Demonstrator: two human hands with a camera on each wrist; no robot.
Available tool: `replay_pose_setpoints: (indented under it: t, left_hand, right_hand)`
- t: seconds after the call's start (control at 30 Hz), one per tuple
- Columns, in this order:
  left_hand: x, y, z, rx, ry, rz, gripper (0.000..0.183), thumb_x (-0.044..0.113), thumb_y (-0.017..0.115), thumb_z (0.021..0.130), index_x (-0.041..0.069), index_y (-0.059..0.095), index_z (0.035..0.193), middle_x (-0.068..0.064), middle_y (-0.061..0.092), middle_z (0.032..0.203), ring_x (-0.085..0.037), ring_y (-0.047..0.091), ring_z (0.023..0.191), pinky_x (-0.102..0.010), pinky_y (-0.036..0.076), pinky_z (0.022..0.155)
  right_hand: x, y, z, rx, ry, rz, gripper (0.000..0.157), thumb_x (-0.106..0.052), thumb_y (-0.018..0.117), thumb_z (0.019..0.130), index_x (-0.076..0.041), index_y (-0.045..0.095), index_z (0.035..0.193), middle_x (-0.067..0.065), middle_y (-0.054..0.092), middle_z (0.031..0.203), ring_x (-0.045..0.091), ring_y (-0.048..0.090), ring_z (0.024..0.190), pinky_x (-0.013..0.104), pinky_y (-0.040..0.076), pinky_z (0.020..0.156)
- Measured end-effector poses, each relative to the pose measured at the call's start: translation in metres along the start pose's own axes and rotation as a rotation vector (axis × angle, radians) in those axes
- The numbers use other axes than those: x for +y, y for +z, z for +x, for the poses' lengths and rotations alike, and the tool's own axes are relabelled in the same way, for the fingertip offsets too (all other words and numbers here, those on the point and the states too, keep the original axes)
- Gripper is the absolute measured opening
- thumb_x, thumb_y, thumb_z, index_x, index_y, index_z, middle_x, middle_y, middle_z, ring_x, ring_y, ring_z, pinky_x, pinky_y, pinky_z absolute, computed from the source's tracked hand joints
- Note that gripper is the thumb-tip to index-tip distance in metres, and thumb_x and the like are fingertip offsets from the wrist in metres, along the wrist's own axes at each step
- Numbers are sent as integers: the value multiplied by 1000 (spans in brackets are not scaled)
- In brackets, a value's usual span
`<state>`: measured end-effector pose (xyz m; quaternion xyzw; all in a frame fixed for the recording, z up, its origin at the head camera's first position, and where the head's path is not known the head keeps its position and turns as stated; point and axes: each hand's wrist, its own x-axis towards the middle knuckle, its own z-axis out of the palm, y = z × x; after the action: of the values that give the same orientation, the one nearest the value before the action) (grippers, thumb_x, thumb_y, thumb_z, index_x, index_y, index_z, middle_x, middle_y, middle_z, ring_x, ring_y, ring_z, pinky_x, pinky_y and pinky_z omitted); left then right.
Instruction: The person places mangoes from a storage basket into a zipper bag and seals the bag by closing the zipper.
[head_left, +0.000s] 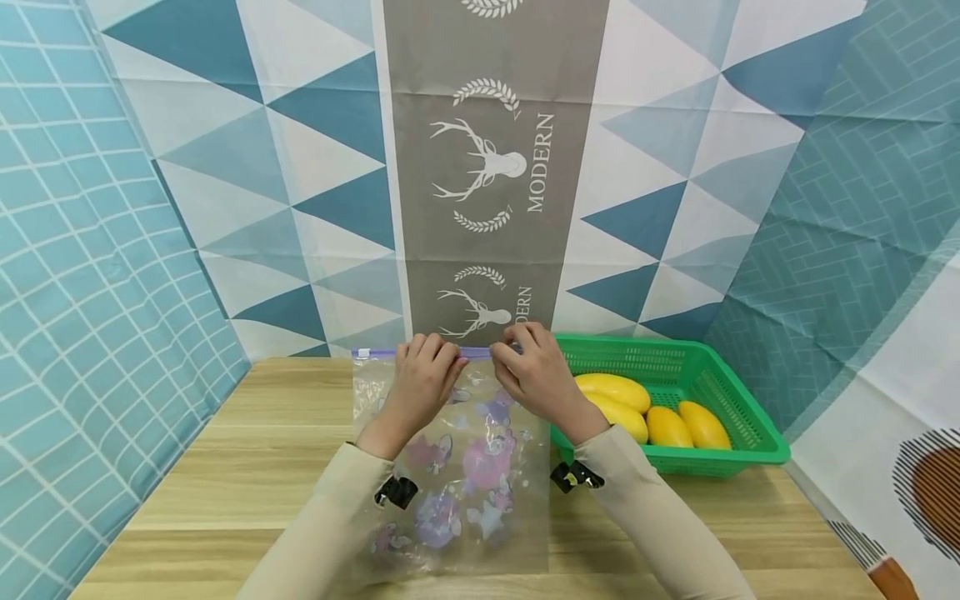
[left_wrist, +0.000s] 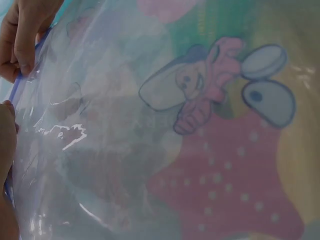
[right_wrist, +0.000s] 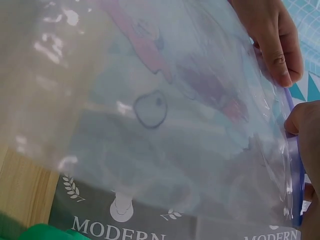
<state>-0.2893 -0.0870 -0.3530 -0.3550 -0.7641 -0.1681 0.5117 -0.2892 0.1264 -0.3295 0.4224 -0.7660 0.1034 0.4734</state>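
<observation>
A clear zip bag (head_left: 442,425) printed with pink, purple and blue cartoon figures hangs upright from both hands. My left hand (head_left: 423,375) pinches its purple zip strip (head_left: 477,352) near the middle. Further right along the same strip, my right hand (head_left: 534,367) grips the edge between thumb and fingers. A small white slider (head_left: 363,353) sits at the strip's left end. In the left wrist view the bag's film (left_wrist: 115,165) fills most of the picture, with a pink starfish print. Thumbs of both hands press the zip edge (right_wrist: 296,175) in the right wrist view.
A green plastic basket (head_left: 750,417) stands on the wooden table (head_left: 247,467) to the right, just behind my right forearm. It holds several yellow mango-like fruits (head_left: 611,390). Patterned cloth (head_left: 487,50) hangs behind the table, and blue tiled cloth (head_left: 67,250) lines the left side.
</observation>
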Motion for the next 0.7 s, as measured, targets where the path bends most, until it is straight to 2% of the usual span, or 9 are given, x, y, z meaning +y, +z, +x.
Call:
replay_pose_setpoints:
  t: [0.17,0.43,0.6,0.7]
  left_hand:
    - [0,-1,0,-5,13,-32,43,38,35,108,5,55,89,-6,43,80,-27,36,70,-45,29,65]
    - [-4,1,2,-8,57,-68,41,36,36,109,7,54,87,-5,43,79,-26,35,69,-41,26,64]
    - [-7,2,3,-7,106,-93,39,34,38,109,6,54,87,-6,45,80,-26,37,70,-40,27,62]
    - [-10,2,4,-14,145,-116,37,32,38,109,7,54,87,-5,45,80,-25,36,70,-38,26,61]
  right_hand:
    - [-1,-3,-1,-25,7,3,15,-17,57,100,-10,70,97,13,60,97,32,55,89,44,48,77]
    - [-1,-8,-2,-45,28,40,8,-12,66,93,-9,72,97,14,61,97,32,55,87,44,47,74]
    - [-3,-14,-2,-59,41,55,10,-13,71,89,-11,71,98,14,61,100,32,56,90,46,48,76]
    - [-4,-20,-1,-60,50,107,12,-13,71,88,-9,71,100,14,62,101,33,56,90,47,48,78]
